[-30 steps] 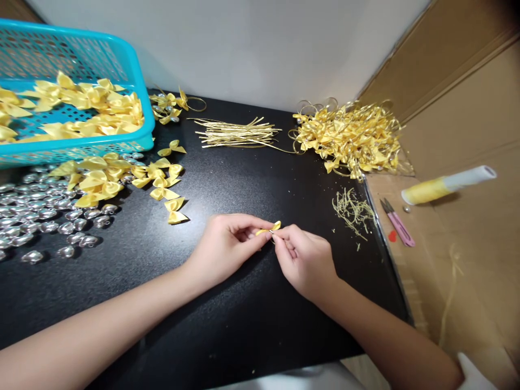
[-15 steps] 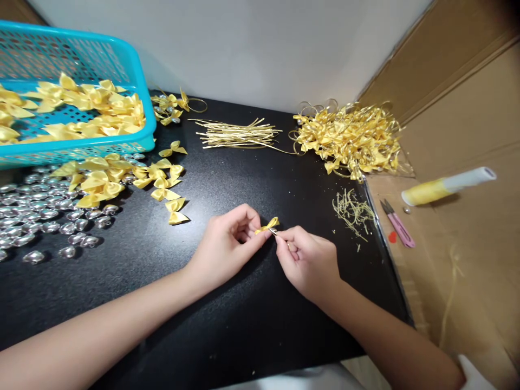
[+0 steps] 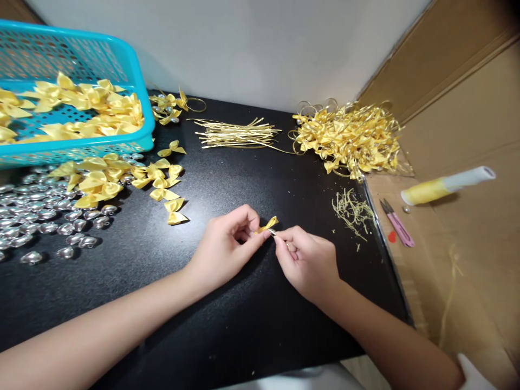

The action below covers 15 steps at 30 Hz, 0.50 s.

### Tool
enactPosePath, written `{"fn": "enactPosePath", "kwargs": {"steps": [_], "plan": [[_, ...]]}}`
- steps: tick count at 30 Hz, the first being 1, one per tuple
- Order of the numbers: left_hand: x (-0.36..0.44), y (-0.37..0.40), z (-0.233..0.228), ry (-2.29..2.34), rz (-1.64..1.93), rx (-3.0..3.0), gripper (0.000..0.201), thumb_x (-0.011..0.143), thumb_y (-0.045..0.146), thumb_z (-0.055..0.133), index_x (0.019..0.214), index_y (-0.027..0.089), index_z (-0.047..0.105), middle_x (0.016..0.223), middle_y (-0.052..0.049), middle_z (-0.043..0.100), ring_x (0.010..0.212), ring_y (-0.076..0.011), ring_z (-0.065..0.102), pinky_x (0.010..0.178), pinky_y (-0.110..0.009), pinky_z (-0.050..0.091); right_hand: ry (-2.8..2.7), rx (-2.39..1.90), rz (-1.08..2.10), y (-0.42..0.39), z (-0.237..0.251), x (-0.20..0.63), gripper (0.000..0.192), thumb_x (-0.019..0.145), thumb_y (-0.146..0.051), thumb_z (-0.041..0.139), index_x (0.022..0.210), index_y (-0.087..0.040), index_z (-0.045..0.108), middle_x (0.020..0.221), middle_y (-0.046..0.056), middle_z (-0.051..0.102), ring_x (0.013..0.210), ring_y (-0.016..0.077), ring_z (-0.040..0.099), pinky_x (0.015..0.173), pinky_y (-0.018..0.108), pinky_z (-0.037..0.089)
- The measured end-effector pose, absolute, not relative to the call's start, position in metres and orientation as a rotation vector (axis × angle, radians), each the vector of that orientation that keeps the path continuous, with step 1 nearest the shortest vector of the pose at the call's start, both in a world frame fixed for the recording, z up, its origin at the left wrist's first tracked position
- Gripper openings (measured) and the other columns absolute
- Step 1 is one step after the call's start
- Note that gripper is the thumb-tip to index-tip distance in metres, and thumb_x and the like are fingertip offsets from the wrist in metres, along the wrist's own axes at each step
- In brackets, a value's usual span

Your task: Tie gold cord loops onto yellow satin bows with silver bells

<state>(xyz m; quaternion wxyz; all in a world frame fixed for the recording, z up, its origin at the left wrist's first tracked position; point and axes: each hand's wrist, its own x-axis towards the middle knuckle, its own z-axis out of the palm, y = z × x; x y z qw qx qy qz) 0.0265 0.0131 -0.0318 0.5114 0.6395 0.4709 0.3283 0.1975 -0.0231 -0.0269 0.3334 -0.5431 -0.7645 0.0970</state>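
My left hand (image 3: 227,246) pinches a small yellow ribbon bow (image 3: 268,223) between thumb and fingers, just above the black table. Close against it, my right hand (image 3: 309,261) is closed with thumb and forefinger on a small shiny silver bead (image 3: 272,232), mostly covered by the fingertips. A bit of gold cord (image 3: 290,246) shows among the curled right fingers. The fingertips of both hands nearly meet at the bow. How bead, cord and bow are joined is too small to tell.
A turquoise basket (image 3: 148,116) of yellow bows stands at left, near loose bows (image 3: 162,194) and silver beads (image 3: 32,258). Gold cords (image 3: 238,134) lie behind my hands. At right are a pile of corded bows (image 3: 353,138), cord scraps (image 3: 352,214), pink snips (image 3: 400,228) and a roll (image 3: 447,186).
Both hands stay nearly in place at the bow. The silver bead between them is turned slightly; the whole view has shifted a little.
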Motion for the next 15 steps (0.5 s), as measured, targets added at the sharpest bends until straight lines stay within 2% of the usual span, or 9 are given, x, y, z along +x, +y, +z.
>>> {"fn": "enactPosePath", "kwargs": {"steps": [9,15], "plan": [[0.0261,0.0124,-0.0332,1.126,0.791,1.608,0.023,0.086,0.026,0.063,0.072,0.019,0.046,0.064,0.005,0.052,0.058,-0.0082,0.048,0.055,-0.021,0.038,-2.005,-1.408,0.254,-0.0223,-0.0283,0.1962,0.02,0.089,-0.012,0.051,0.07,-0.017,0.055,0.048,-0.008,0.042,0.04,0.005,0.042,0.046,0.017,0.033],[0.0263,0.0128,-0.0307,1.13,0.769,1.636,0.026,0.086,0.025,0.062,0.069,0.019,0.043,0.061,0.005,0.05,0.055,-0.0079,0.044,0.052,-0.021,0.035,-2.006,-1.4,0.247,-0.0216,-0.029,0.1953,0.019,0.089,-0.011,0.051,0.071,-0.017,0.056,0.049,-0.007,0.045,0.041,0.0051,0.042,0.046,0.017,0.032]]}}
